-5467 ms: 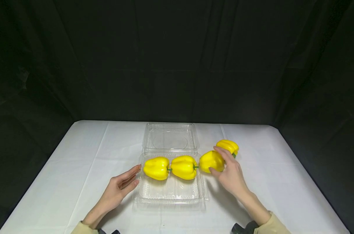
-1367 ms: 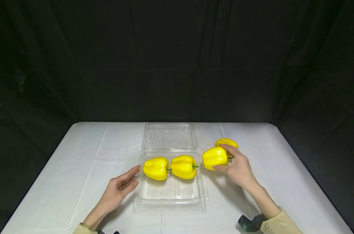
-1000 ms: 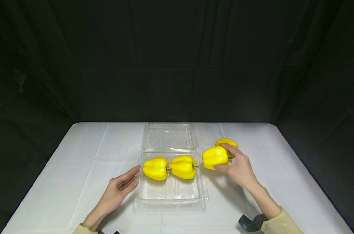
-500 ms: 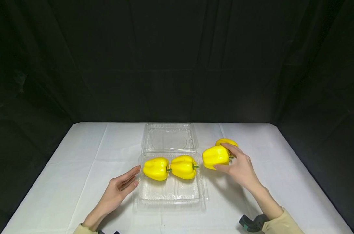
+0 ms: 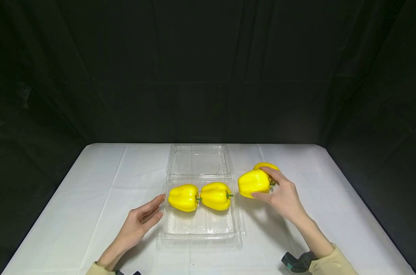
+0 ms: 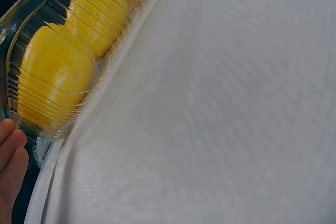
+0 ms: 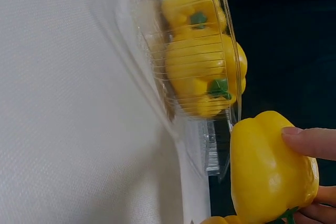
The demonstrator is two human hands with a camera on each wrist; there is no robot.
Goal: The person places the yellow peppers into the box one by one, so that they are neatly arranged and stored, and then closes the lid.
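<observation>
My right hand point(image 5: 284, 196) grips a yellow bell pepper point(image 5: 252, 184) between thumb and fingers, just off the right edge of the clear plastic clamshell container point(image 5: 208, 229). In the right wrist view this bell pepper point(image 7: 268, 169) has its green stem towards the palm. Two more yellow bell peppers, a left one point(image 5: 182, 198) and a right one point(image 5: 214, 197), lie end to end in the container's base, stems pointing right. My left hand point(image 5: 135, 223) holds nothing, its extended fingertips at the container's left rim.
Behind the base stretches the container's open lid point(image 5: 199, 164), hinged at the back. Another yellow bell pepper point(image 5: 265, 165) lies on the white-covered table point(image 5: 91, 206), partly hidden behind my right hand and the held one. Dark curtains point(image 5: 208, 76) enclose the table.
Compared with several seconds ago, my right hand and its bell pepper have shifted right and slightly up, and the bell pepper has turned. Over the last second they rise a little. My left hand stays put.
</observation>
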